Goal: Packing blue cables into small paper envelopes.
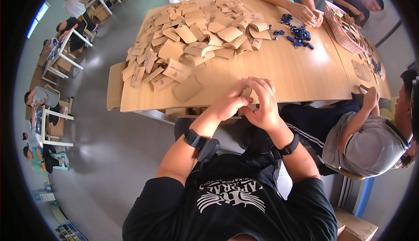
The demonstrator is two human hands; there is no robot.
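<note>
My left hand point(230, 102) and my right hand point(264, 103) meet just above the near edge of the wooden table point(279, 75). Between their closed fingers shows a bit of a brown cardboard pillow box point(247, 93); the rest of it is hidden by my fingers. Beyond my left hand, a lone flat cardboard pillow box point(188, 88) lies close to the front edge. Behind it spreads a big heap of printed brown pillow boxes point(196, 36). Small dark blue parts point(300, 36) lie in a loose cluster on the far right of the table.
A co-worker's hands point(310, 17) work beside the blue parts. A pink plastic basket point(342, 29) holds cardboard pieces at the right. Close on my right sits a person in a grey shirt point(366, 147). An open carton point(115, 86) stands against the table's left edge.
</note>
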